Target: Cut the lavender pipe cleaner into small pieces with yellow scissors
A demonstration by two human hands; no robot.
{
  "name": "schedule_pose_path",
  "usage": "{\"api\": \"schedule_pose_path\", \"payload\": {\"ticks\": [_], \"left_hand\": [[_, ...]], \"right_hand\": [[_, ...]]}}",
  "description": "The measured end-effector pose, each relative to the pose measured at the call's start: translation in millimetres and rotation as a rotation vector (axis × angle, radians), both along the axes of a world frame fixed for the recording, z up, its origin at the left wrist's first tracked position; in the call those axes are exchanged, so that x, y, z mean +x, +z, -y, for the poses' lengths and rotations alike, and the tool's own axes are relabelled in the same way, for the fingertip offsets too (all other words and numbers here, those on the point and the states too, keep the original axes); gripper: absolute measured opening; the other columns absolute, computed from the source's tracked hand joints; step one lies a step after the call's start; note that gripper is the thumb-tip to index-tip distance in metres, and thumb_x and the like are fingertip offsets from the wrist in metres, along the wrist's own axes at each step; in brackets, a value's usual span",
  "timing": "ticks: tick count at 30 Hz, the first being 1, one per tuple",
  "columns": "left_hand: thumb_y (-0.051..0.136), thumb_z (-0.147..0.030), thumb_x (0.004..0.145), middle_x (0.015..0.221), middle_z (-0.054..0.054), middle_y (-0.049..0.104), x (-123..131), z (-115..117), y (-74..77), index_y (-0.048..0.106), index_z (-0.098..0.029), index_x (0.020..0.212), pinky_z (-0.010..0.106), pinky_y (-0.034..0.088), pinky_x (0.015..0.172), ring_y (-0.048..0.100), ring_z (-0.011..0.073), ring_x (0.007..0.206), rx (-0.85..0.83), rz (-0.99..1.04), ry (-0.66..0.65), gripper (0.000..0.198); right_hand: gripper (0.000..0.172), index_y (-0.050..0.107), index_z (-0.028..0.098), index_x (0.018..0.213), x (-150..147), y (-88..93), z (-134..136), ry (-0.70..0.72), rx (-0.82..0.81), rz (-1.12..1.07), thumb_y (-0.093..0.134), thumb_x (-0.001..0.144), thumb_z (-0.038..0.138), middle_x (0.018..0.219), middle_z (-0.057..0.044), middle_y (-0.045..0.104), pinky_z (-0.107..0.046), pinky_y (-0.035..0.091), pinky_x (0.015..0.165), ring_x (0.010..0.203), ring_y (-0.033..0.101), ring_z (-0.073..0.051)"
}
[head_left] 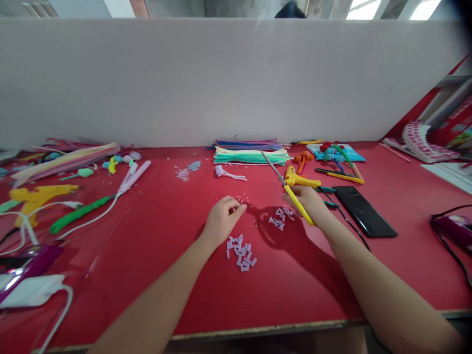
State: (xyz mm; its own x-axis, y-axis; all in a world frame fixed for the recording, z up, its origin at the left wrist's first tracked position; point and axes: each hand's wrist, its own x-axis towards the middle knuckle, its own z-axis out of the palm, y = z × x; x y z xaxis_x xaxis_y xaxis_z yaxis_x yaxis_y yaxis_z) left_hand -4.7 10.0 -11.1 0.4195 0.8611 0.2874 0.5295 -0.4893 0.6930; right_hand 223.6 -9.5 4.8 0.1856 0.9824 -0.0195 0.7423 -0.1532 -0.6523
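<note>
My right hand (307, 199) is wrapped round a pair of yellow-handled scissors (299, 205), whose long metal blades point up and away to the left. To the left of them, my left hand (224, 219) rests low over the table with thumb and fingertips pinched together; whatever they may hold is too small to make out. Short lilac pieces (241, 253) lie in a pile just below the left hand. Another pile of lilac pieces (282, 217) sits between the hands, near the scissors. Tiny pale scraps (242, 199) are scattered beyond my left fingertips.
Pipe cleaners (252, 156) lie bundled against the white partition (221, 83), with a lilac pipe-cleaner piece (229, 173) before them. A yellow glue gun (300, 178) and black phone (365, 211) are at right. Another glue gun (35, 200) and a hair straightener (134, 178) lie left.
</note>
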Motion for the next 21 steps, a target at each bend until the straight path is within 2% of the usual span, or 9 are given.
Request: {"api": "schedule_pose_path", "payload": {"ticks": [2, 5, 9, 14, 21], "left_hand": [[0.046, -0.021, 0.072, 0.074, 0.001, 0.053, -0.3, 0.9, 2.8, 0.056, -0.017, 0.070, 0.023, 0.037, 0.062, 0.047, 0.0112, 0.065, -0.055, -0.023, -0.070, 0.011], [0.047, -0.014, 0.067, 0.078, 0.001, 0.055, -1.1, 2.6, 7.0, 0.058, -0.018, 0.076, 0.023, 0.037, 0.062, 0.049, 0.0115, 0.068, -0.128, -0.092, -0.199, 0.015], [0.048, -0.016, 0.065, 0.069, 0.000, 0.057, -6.2, 2.3, 10.4, 0.060, -0.017, 0.071, 0.021, 0.036, 0.056, 0.050, 0.0110, 0.061, -0.219, -0.250, -0.308, 0.014], [0.052, -0.023, 0.062, 0.051, -0.002, 0.054, -16.6, 0.3, 11.7, 0.058, -0.018, 0.060, 0.020, 0.028, 0.045, 0.045, 0.0099, 0.046, -0.249, -0.365, -0.280, 0.008], [0.050, -0.015, 0.056, 0.056, 0.000, 0.057, -12.6, 12.5, 16.7, 0.056, -0.019, 0.056, 0.022, 0.024, 0.047, 0.045, 0.0114, 0.051, -0.167, -0.470, -0.233, 0.008]], "right_hand": [[0.025, 0.051, 0.015, 0.064, -3.9, -5.1, 0.6, 0.001, 0.041, -0.043, 0.044, 0.067, 0.039, 0.043, 0.003, 0.041, -0.023, 0.022, 0.042, 0.042, 0.037, -0.009], [0.026, 0.049, 0.016, 0.063, -12.3, -10.8, 3.5, 0.022, 0.096, -0.108, 0.044, 0.067, 0.041, 0.046, 0.004, 0.039, -0.022, 0.021, 0.041, 0.043, 0.034, -0.008], [0.025, 0.043, 0.017, 0.056, -21.2, -12.1, 7.3, 0.060, 0.146, -0.163, 0.047, 0.064, 0.041, 0.049, 0.005, 0.036, -0.021, 0.021, 0.042, 0.046, 0.031, -0.007], [0.026, 0.037, 0.018, 0.053, -23.0, -10.7, 8.5, 0.056, 0.170, -0.187, 0.048, 0.062, 0.040, 0.049, 0.005, 0.031, -0.020, 0.020, 0.043, 0.047, 0.028, -0.007], [0.023, 0.037, 0.018, 0.051, -24.2, -10.7, 8.9, 0.032, 0.190, -0.246, 0.048, 0.061, 0.036, 0.048, 0.006, 0.031, -0.020, 0.020, 0.043, 0.047, 0.029, -0.006]]}}
